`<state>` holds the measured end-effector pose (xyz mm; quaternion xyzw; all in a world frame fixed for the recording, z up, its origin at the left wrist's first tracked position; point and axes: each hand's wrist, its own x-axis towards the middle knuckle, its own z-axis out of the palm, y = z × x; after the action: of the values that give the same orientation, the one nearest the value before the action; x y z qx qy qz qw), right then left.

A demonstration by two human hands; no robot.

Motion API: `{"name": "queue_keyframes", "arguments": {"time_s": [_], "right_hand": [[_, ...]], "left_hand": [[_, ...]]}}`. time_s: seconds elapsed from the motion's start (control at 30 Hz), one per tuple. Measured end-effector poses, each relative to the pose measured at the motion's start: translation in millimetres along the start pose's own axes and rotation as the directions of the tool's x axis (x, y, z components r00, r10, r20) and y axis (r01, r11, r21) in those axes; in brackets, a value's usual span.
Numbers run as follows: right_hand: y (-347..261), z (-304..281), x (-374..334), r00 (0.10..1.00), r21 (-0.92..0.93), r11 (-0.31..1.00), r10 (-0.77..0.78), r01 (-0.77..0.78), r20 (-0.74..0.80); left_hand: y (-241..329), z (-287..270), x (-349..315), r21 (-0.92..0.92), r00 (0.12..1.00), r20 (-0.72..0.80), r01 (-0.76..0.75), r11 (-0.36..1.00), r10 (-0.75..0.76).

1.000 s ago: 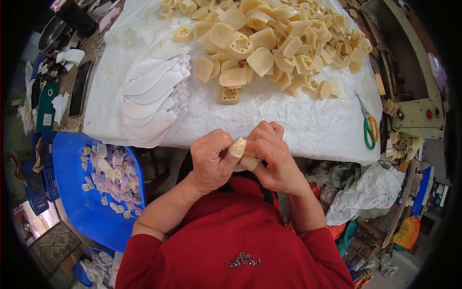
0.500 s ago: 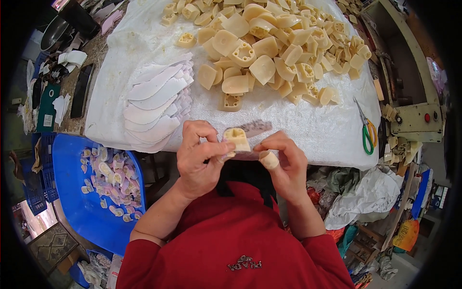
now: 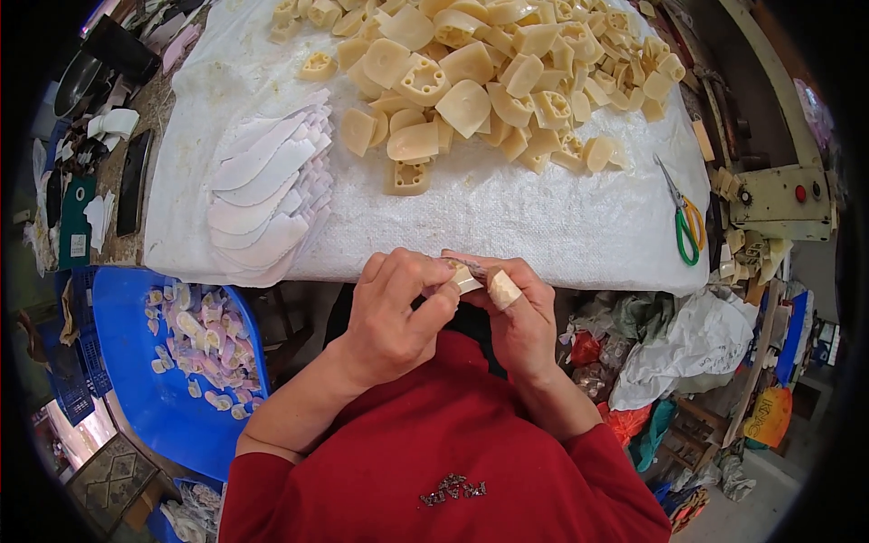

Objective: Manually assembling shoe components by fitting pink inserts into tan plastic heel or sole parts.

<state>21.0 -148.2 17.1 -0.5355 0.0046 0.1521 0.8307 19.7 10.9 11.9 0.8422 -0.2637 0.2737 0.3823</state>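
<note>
Low at the table's front edge, my two hands meet around a small cream shoe heel [image 3: 465,279]. My left hand [image 3: 396,312] pinches the heel between thumb and fingers, covering much of it. Along its far side runs a thin grey speckled strip [image 3: 470,265], its end running into the fingers of my right hand [image 3: 528,317]. A cream sleeve [image 3: 503,289] covers my right thumb, which lies beside the heel. Beyond my hands is a large pile of cream shoe heels [image 3: 471,81]. Left of it, thin whitish curved pieces [image 3: 262,195] lie in an overlapping stack.
A blue basin [image 3: 181,430] holding covered heels stands left of the table. Scissors [image 3: 685,222] with green and orange handles lie at the table's right edge. A dark phone [image 3: 135,185] rests on the left bench. Plastic bags [image 3: 679,353] crowd the lower right.
My hands have come together, and the heel has tipped down between them. The speckled strip, which stuck out beyond the heel, now lies close along it. The view has shifted slightly.
</note>
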Motion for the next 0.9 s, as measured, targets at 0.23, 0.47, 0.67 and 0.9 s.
{"name": "queue_keyframes", "arguments": {"time_s": [0.23, 0.47, 0.67, 0.9], "right_hand": [[2.1, -5.0, 4.4, 0.999, -0.372, 0.927, -0.032, 0.043, 0.033], [-21.0, -34.2, 34.4, 0.962, -0.151, 0.977, 0.179, -0.149, 0.206], [-25.0, -35.8, 49.4, 0.872, -0.289, 0.925, 0.341, -0.246, 0.350], [-10.7, -31.1, 46.3, 0.941, -0.337, 0.933, 0.217, -0.122, 0.258]], "left_hand": [[4.6, 3.9, 3.5, 0.163, 0.992, 0.088, 0.077, 0.984, -0.093], [-1.2, 0.4, -0.2, -0.324, 0.968, 0.036, 0.246, 0.913, -0.249], [-7.8, 1.2, -0.2, -0.389, 0.994, 0.111, 0.068, 0.919, -0.026], [-6.4, 3.9, -4.1, -0.447, 0.950, 0.107, 0.310, 0.839, -0.293]]}}
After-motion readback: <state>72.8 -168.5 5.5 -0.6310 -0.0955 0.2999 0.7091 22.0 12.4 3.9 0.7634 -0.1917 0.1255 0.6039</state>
